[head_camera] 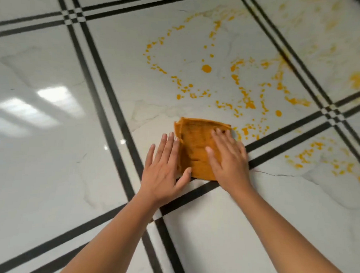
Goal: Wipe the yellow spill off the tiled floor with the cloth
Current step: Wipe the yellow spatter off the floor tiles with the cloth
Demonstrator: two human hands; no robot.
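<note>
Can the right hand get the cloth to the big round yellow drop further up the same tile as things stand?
Probably yes. The right hand lies flat on the cloth, and only bare tile with scattered splatter lies between it and the round drop; nothing blocks a forward push.

Under both flat hands lies a cloth (197, 149) of ribbed, matt orange fabric. The floor (52, 152) around them is glossy marble-look tile, smooth, mirroring lights. Beyond the fingertips, the yellow spill (206, 68) looks wet and shiny.

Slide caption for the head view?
Both hands flat on a folded orange cloth, yellow spill beyond.
</note>
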